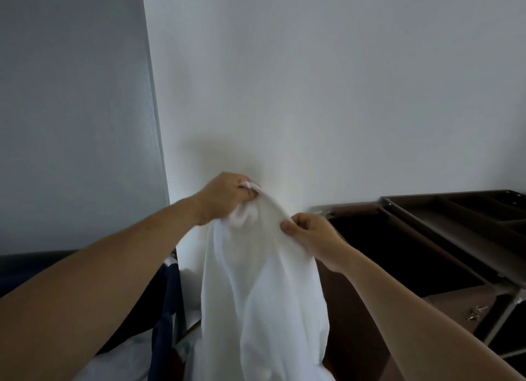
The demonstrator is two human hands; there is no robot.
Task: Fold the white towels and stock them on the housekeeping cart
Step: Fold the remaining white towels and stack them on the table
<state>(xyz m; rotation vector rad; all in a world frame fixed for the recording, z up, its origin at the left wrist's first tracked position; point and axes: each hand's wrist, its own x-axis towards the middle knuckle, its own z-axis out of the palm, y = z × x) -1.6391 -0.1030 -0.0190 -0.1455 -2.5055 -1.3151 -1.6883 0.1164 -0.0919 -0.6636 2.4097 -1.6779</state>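
Evidently early: my left hand (227, 199) and right hand (310, 236) both grip the top of a hanging, unfolded white cloth towel (257, 289); stocking the dark-brown metal-framed cart (444, 210) is left.

Towel (256, 281) left of cart (444, 238), before wall (313, 81)

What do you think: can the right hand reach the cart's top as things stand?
Probably yes. The cart stands just right of the right hand with nothing between them. But that hand pinches the towel, so it would drag it along or must let go first.
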